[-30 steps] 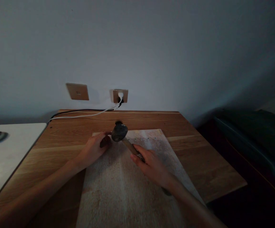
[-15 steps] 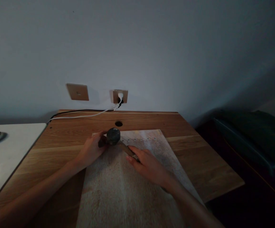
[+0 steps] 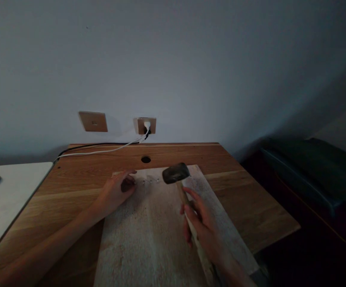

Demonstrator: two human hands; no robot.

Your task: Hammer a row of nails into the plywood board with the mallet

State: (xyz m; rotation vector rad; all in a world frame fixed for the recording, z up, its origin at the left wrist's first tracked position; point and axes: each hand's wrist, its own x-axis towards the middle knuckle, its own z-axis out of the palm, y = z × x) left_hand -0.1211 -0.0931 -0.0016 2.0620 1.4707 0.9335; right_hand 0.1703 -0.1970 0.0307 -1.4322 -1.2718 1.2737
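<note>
My right hand point(image 3: 201, 223) is wrapped round the wooden handle of a mallet point(image 3: 176, 173) with a dark, blocky head. The mallet head is raised over the far right part of a pale wooden board point(image 3: 149, 239). At the board's far left, my left hand point(image 3: 119, 188) has its fingers curled, and thumb and fingertips close on a small shiny nail point(image 3: 135, 183). Several more small nails point(image 3: 151, 181) stand in a row to its right along the far edge; some are hidden behind the mallet head.
The board lies on a wooden desk point(image 3: 256, 199) with a round cable hole point(image 3: 145, 159). Behind it, white and black cables point(image 3: 101, 152) run to a wall socket point(image 3: 147, 126). A white surface point(image 3: 14, 203) is at left, a dark green cushioned item point(image 3: 310, 171) at right.
My right hand has swung the mallet up and to the right, away from my left hand. The nails by my left fingers now show. The view has shifted slightly.
</note>
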